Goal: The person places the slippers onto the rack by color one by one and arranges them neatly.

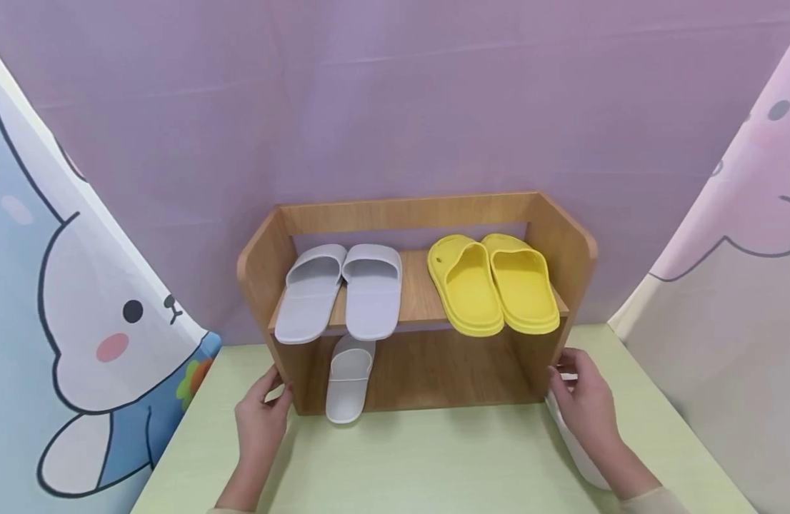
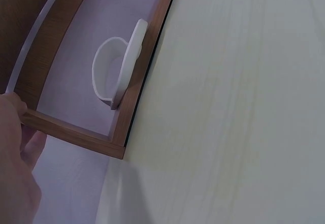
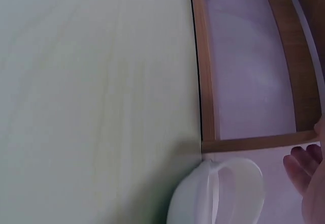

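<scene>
A small wooden shoe rack (image 1: 427, 212) stands on the table with two levels. My left hand (image 1: 261, 414) grips its left side panel low down, thumb at the front edge. On the opposite side, my right hand (image 1: 584, 400) holds the right panel near its front edge, several fingers outside it. A pair of pale grey slippers (image 1: 373, 303) and a pair of yellow slippers (image 1: 473, 300) sit on the upper shelf. Below, one white slipper (image 1: 348, 382) lies at the left, toe inward. Another white slipper (image 1: 578, 450) is outside the rack, partly hidden under my right hand.
The pale green table (image 1: 421, 464) extends in front of the rack. A purple cloth (image 1: 401, 107) hangs behind, with cartoon-printed cloths on the left (image 1: 93, 321) and right (image 1: 755, 285).
</scene>
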The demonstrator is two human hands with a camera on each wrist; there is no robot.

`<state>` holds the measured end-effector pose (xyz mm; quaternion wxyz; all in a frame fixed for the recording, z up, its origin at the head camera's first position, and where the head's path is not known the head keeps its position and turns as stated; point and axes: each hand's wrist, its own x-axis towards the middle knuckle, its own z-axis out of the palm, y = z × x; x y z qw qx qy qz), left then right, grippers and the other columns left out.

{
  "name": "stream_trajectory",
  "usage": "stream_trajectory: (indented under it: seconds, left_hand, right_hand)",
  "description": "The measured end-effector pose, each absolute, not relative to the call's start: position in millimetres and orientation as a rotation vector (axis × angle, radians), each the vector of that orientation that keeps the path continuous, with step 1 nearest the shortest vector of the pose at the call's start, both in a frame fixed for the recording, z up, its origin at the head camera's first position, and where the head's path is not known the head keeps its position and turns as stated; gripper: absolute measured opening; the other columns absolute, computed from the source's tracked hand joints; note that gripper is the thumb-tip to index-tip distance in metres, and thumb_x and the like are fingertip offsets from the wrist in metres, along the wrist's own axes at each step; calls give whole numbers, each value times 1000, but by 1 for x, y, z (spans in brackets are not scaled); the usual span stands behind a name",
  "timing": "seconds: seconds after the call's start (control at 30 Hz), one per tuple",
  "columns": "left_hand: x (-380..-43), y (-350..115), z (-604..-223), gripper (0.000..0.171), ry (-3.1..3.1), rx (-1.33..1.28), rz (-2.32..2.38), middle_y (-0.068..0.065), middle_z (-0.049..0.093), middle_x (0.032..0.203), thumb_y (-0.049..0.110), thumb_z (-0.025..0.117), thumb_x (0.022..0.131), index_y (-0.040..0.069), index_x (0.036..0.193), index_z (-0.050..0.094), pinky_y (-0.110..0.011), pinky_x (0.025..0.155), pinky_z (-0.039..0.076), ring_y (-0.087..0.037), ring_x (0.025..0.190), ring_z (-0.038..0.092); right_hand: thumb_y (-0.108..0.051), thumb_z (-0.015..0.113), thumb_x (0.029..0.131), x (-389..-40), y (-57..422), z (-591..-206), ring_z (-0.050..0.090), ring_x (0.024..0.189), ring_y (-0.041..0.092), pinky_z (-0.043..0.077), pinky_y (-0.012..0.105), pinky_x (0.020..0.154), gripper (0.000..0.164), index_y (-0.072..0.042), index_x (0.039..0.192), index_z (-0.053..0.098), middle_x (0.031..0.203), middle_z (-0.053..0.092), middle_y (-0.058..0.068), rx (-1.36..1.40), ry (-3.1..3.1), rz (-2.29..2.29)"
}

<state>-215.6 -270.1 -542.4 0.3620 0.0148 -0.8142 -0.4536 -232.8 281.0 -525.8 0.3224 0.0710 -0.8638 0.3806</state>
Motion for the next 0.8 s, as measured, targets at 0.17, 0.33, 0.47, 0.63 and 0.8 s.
stream_trajectory:
  seconds: [0.17,0.33,0.47,0.63,0.8]
  left_hand:
    - [-216,-268,-543,50,-2103,40,-1142,-16,80,123,-12,81,92,5,139,76,-8,76,59,-9,105,75]
    - [-216,-268,-542,48,-2091,31,-1130,-15,81,121,-13,81,91,5,136,78,-7,76,58,-4,105,73]
    - [-217,-268,-541,47,-2091,14,-1124,-14,81,120,-13,81,91,5,134,79,-7,76,58,-3,105,72]
    - [-217,-268,-542,47,-2090,9,-1140,-14,81,118,-15,81,90,5,133,79,-8,76,58,1,105,70]
    - [-217,-270,-542,47,-2067,-9,-1175,-14,81,115,-18,80,89,4,131,80,-9,75,59,12,103,66]
  right_hand:
    - [2,80,95,-224,293,-530,72,103,44,66,42,84,46,7,136,60,120,68,24,246,-2365,908]
    - [-7,87,90,-215,304,-542,60,113,51,53,69,86,58,7,139,60,125,63,31,268,-2462,781]
    - [-14,92,86,-206,313,-550,57,113,54,51,70,85,69,7,142,58,124,60,35,222,-2505,744]
    - [-23,97,82,-198,321,-555,55,112,61,51,73,83,86,10,147,51,125,56,41,145,-2592,723]
    - [-37,98,81,-193,326,-555,55,113,63,55,76,83,103,8,155,43,127,51,45,76,-2739,718]
